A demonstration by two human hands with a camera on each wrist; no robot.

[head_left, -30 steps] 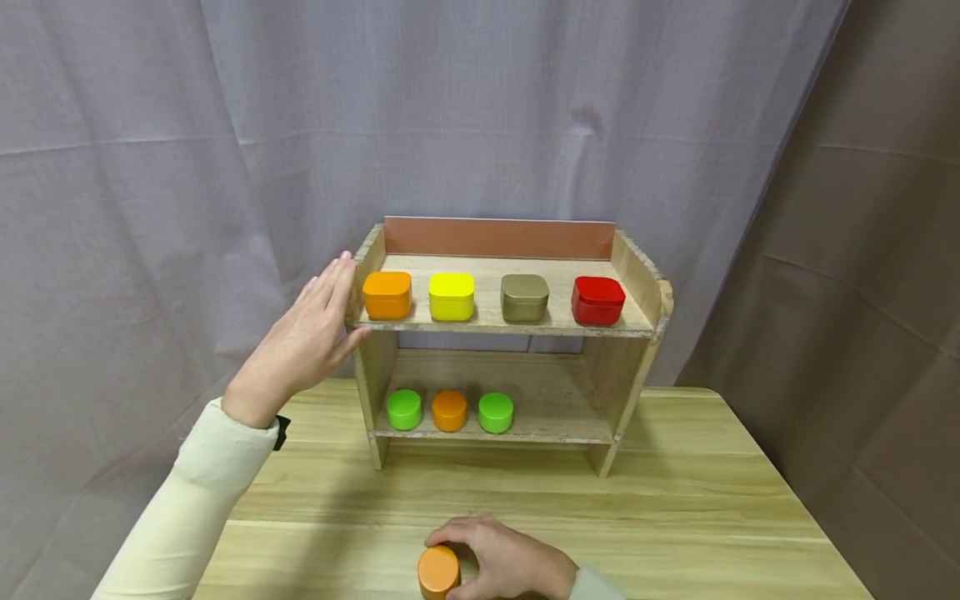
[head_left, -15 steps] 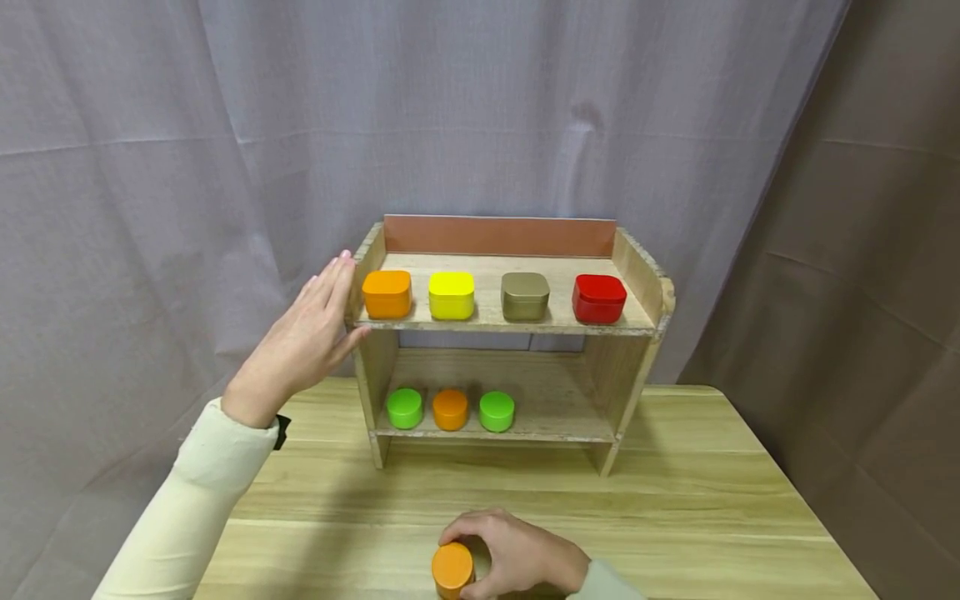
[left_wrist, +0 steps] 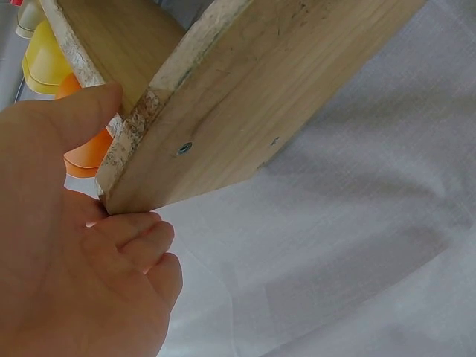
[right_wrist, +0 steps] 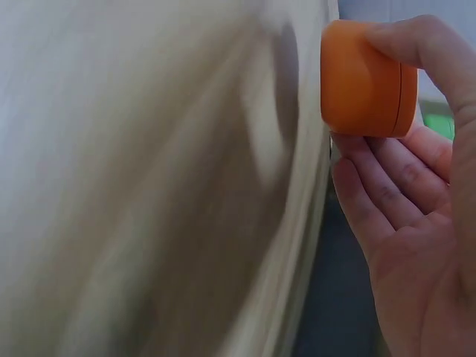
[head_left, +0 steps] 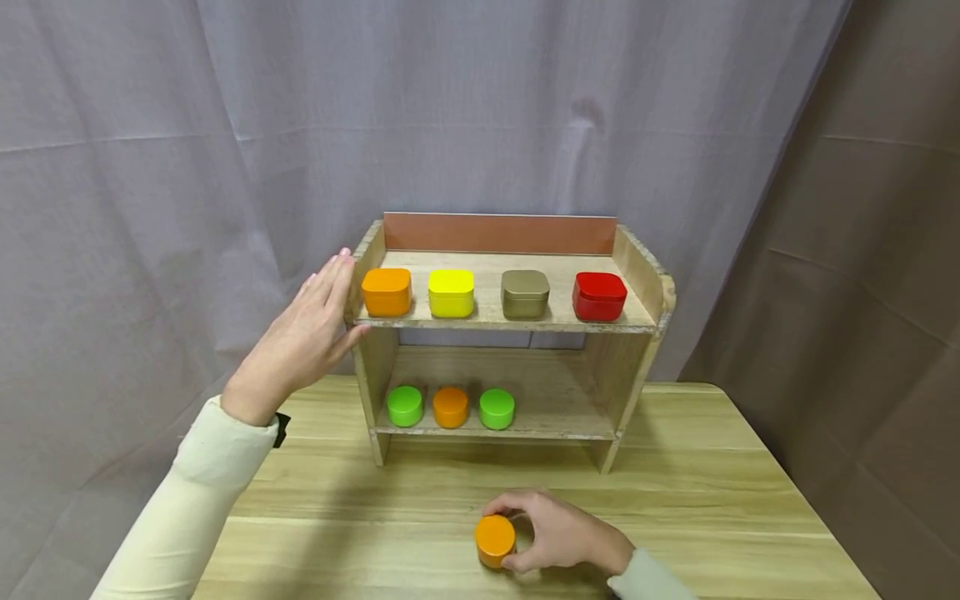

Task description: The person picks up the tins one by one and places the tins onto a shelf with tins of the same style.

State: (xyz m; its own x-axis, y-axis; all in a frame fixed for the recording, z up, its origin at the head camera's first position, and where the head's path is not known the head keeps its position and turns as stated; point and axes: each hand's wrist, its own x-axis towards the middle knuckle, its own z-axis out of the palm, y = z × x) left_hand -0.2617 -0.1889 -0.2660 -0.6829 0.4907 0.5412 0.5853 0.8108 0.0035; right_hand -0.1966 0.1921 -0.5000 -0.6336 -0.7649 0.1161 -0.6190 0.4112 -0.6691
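A small round orange jar (head_left: 495, 540), with a lid seam visible in the right wrist view, is pinched between the thumb and fingers of my right hand (head_left: 551, 531). It is held close over the table, in front of the shelf. My left hand (head_left: 296, 333) grips the left side panel of a two-tier wooden shelf (left_wrist: 216, 126), thumb across the front edge and fingers along the panel's outer edge. On the lower tier stand a green round jar (head_left: 405, 406), an orange round jar (head_left: 451, 407) and another green one (head_left: 497, 409), side by side.
The upper tier bears squarish lidded containers: orange (head_left: 387, 292), yellow (head_left: 452, 294), olive (head_left: 525, 294) and red (head_left: 599, 297). A brown strip (head_left: 500, 233) stands along its back. Grey curtain (head_left: 480, 100) hangs behind the wooden table (head_left: 705, 483).
My right hand has carried the orange jar to the right and farther from me, toward the shelf. My left hand has stayed on the side panel.
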